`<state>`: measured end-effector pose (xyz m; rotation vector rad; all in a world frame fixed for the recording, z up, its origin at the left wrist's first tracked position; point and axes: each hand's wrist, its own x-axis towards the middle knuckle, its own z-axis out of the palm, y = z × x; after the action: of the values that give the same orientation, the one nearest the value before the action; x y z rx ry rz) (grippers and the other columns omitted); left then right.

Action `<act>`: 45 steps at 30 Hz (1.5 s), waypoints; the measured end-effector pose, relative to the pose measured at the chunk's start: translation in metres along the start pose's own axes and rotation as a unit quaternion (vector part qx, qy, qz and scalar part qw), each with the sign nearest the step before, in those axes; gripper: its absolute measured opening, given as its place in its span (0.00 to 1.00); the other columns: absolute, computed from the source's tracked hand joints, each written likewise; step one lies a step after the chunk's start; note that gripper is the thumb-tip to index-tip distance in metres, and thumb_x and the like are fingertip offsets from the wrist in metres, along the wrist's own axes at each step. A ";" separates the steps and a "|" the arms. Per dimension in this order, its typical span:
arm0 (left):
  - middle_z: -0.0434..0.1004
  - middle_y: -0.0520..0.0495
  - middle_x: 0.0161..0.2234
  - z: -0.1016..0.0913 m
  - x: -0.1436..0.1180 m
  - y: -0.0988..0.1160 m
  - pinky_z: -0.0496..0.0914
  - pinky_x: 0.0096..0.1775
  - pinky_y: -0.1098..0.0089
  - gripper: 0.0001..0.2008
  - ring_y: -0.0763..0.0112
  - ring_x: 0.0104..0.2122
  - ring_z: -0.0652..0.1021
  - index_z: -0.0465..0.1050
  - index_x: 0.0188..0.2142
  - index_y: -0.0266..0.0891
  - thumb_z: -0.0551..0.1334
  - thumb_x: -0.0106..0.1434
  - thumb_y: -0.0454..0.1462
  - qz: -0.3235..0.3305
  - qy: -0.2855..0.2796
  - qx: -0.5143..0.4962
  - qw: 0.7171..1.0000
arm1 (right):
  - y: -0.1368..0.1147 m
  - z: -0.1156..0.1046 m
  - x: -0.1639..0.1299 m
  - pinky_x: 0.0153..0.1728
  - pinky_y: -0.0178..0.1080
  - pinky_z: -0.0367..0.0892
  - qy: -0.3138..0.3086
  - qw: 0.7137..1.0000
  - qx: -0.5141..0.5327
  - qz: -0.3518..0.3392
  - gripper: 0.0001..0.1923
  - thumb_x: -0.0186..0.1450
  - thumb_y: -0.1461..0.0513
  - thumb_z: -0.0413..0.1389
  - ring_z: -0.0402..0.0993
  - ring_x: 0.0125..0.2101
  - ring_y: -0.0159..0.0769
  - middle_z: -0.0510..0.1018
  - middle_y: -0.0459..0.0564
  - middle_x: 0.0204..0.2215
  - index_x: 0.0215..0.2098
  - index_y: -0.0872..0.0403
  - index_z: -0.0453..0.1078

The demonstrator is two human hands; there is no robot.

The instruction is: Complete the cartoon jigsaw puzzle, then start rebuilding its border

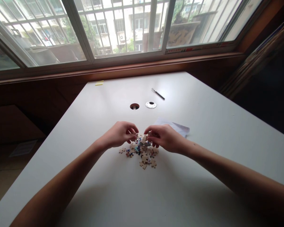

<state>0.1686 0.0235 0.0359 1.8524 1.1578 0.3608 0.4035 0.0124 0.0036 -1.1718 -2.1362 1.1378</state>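
Both hands met over a small pile of puzzle pieces (142,153) near the middle of the white table (203,104). The left hand (120,134) had its grip pinched together on a piece at the pile's top; the right hand (164,137) curled its grip on pieces just beside it. A plastic bag (177,126) lay behind the right hand. Farther back lay a pen (158,94), a metal ring (150,105) and a hole (134,106).

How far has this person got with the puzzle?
Barely begun, it seems. The puzzle pieces lie in a loose heap on the table, several face down, with no joined section visible. The left hand and right hand meet over the heap, fingertips pinching at small pieces; whether any two are joined is too small to tell. Nearly all the assembly looks left.
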 end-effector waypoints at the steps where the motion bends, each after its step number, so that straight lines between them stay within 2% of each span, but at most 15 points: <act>1: 0.82 0.45 0.33 -0.001 0.000 -0.001 0.76 0.35 0.68 0.10 0.68 0.31 0.81 0.77 0.42 0.35 0.64 0.62 0.36 0.003 -0.002 -0.004 1.000 | -0.001 -0.001 0.000 0.27 0.35 0.71 -0.005 1.000 0.009 0.005 0.08 0.66 0.61 0.56 0.76 0.22 0.31 0.80 0.46 0.26 0.43 0.54 0.72; 5: 0.82 0.44 0.36 -0.007 0.000 -0.002 0.76 0.41 0.66 0.13 0.66 0.37 0.81 0.76 0.45 0.36 0.64 0.60 0.34 0.017 -0.031 -0.020 0.999 | -0.007 -0.005 0.000 0.29 0.35 0.73 -0.026 0.999 0.016 0.014 0.07 0.65 0.65 0.54 0.78 0.25 0.31 0.81 0.47 0.29 0.40 0.54 0.72; 9: 0.80 0.45 0.33 -0.010 -0.001 -0.002 0.77 0.38 0.66 0.12 0.67 0.34 0.81 0.75 0.44 0.35 0.64 0.62 0.38 -0.019 -0.066 -0.056 0.996 | -0.012 -0.008 -0.001 0.29 0.35 0.71 -0.026 0.999 -0.026 0.009 0.06 0.64 0.64 0.54 0.77 0.27 0.32 0.81 0.47 0.29 0.37 0.54 0.73; 12: 0.79 0.46 0.29 -0.012 -0.002 -0.001 0.77 0.34 0.68 0.10 0.68 0.30 0.81 0.75 0.38 0.35 0.64 0.63 0.41 -0.026 -0.049 -0.051 0.997 | -0.012 -0.009 -0.001 0.29 0.35 0.70 -0.013 0.999 -0.042 0.000 0.05 0.64 0.63 0.56 0.76 0.28 0.32 0.81 0.46 0.28 0.37 0.53 0.74; 16: 0.80 0.45 0.30 -0.013 -0.002 -0.001 0.76 0.33 0.68 0.12 0.69 0.29 0.79 0.76 0.38 0.34 0.64 0.63 0.42 -0.008 -0.032 -0.046 0.998 | -0.009 -0.007 -0.001 0.25 0.35 0.72 -0.043 0.997 0.053 0.032 0.06 0.66 0.61 0.54 0.76 0.24 0.31 0.81 0.47 0.28 0.39 0.54 0.71; 19: 0.82 0.43 0.36 -0.015 -0.003 0.002 0.75 0.38 0.67 0.11 0.67 0.35 0.80 0.78 0.42 0.34 0.64 0.62 0.38 0.040 -0.065 -0.049 0.996 | -0.010 -0.009 -0.002 0.39 0.40 0.77 -0.070 0.994 0.085 0.004 0.08 0.67 0.62 0.54 0.80 0.36 0.35 0.82 0.51 0.37 0.44 0.54 0.71; 21: 0.82 0.43 0.41 -0.019 -0.005 0.004 0.74 0.44 0.66 0.12 0.65 0.40 0.80 0.78 0.45 0.35 0.62 0.63 0.35 0.063 -0.090 -0.050 0.993 | -0.012 -0.012 -0.003 0.50 0.43 0.73 -0.098 0.989 0.108 -0.025 0.12 0.66 0.63 0.54 0.78 0.47 0.37 0.81 0.52 0.45 0.49 0.53 0.69; 25: 0.79 0.44 0.47 -0.030 -0.011 0.002 0.71 0.51 0.65 0.14 0.64 0.48 0.78 0.76 0.48 0.38 0.58 0.65 0.35 0.067 -0.061 0.033 0.995 | -0.013 -0.022 -0.005 0.55 0.44 0.70 -0.120 0.983 0.127 -0.053 0.17 0.67 0.64 0.52 0.73 0.53 0.39 0.75 0.55 0.53 0.54 0.53 0.65; 28: 0.74 0.42 0.53 -0.032 -0.020 -0.004 0.71 0.48 0.65 0.24 0.59 0.48 0.77 0.70 0.57 0.42 0.63 0.61 0.43 0.015 -0.045 0.192 0.980 | -0.011 -0.030 -0.008 0.50 0.45 0.72 -0.089 0.995 -0.023 -0.050 0.22 0.65 0.60 0.56 0.74 0.48 0.41 0.74 0.55 0.52 0.57 0.53 0.64; 30: 0.70 0.40 0.54 -0.025 -0.025 -0.006 0.71 0.44 0.65 0.40 0.55 0.46 0.76 0.62 0.63 0.43 0.69 0.53 0.50 -0.029 -0.079 0.264 0.961 | -0.009 -0.032 -0.010 0.47 0.47 0.72 -0.084 0.985 -0.147 -0.015 0.31 0.60 0.54 0.61 0.74 0.46 0.46 0.73 0.57 0.51 0.59 0.53 0.63; 32: 0.69 0.39 0.52 -0.013 -0.027 -0.005 0.71 0.39 0.66 0.49 0.55 0.43 0.77 0.57 0.65 0.42 0.72 0.46 0.52 -0.057 -0.110 0.292 0.948 | -0.008 -0.029 -0.012 0.47 0.49 0.71 -0.103 0.970 -0.218 0.030 0.40 0.53 0.51 0.67 0.72 0.47 0.51 0.71 0.60 0.51 0.60 0.56 0.63; 35: 0.68 0.40 0.48 0.005 -0.024 0.001 0.70 0.36 0.68 0.45 0.59 0.38 0.77 0.56 0.64 0.40 0.72 0.50 0.45 -0.052 -0.102 0.289 0.950 | -0.011 -0.016 -0.014 0.48 0.48 0.70 -0.122 0.961 -0.242 0.056 0.38 0.51 0.55 0.69 0.71 0.47 0.53 0.69 0.61 0.50 0.57 0.58 0.65; 39: 0.68 0.40 0.49 0.012 -0.018 0.008 0.71 0.42 0.65 0.36 0.59 0.42 0.76 0.55 0.63 0.40 0.67 0.58 0.38 0.022 -0.091 0.240 0.966 | -0.018 -0.002 -0.012 0.47 0.44 0.69 -0.112 0.975 -0.190 0.004 0.27 0.59 0.61 0.64 0.72 0.44 0.44 0.70 0.56 0.46 0.55 0.56 0.64; 41: 0.66 0.38 0.53 0.009 -0.018 0.008 0.70 0.47 0.62 0.40 0.55 0.48 0.73 0.53 0.65 0.40 0.69 0.57 0.41 0.041 -0.084 0.254 0.963 | -0.019 -0.003 -0.011 0.47 0.43 0.69 -0.109 0.978 -0.176 -0.014 0.28 0.60 0.61 0.63 0.72 0.43 0.42 0.69 0.55 0.47 0.57 0.56 0.63; 45: 0.57 0.33 0.61 0.016 -0.018 0.001 0.64 0.56 0.51 0.61 0.40 0.59 0.61 0.45 0.68 0.38 0.74 0.44 0.54 0.073 -0.066 0.349 0.932 | -0.019 -0.006 -0.011 0.51 0.47 0.68 -0.116 0.972 -0.205 -0.009 0.39 0.53 0.58 0.69 0.69 0.47 0.47 0.67 0.57 0.50 0.58 0.57 0.61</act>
<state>0.1702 0.0001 0.0318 2.5424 1.1399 -0.1241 0.4049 -0.0002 0.0226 -1.2340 -2.6468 0.8839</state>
